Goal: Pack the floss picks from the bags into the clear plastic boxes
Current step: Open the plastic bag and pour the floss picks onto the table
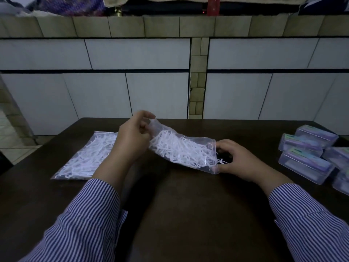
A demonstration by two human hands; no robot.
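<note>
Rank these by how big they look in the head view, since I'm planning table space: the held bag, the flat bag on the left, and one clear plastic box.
1-2. Flat bag and held bag: look alike; the held one is tilted and bunched, so unranked.
3. Clear plastic box: clearly smallest.

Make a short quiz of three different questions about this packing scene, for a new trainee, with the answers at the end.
1. True or false: the left hand pinches the closed end of the lifted bag.
2. Where do the clear plastic boxes stand? A) at the right edge of the table B) under the lifted bag C) on the second bag
3. Fill in: the right hand holds the lifted bag at its ____ end, where a few floss picks stick out.

Key: 1 true; 2 A; 3 open.
</note>
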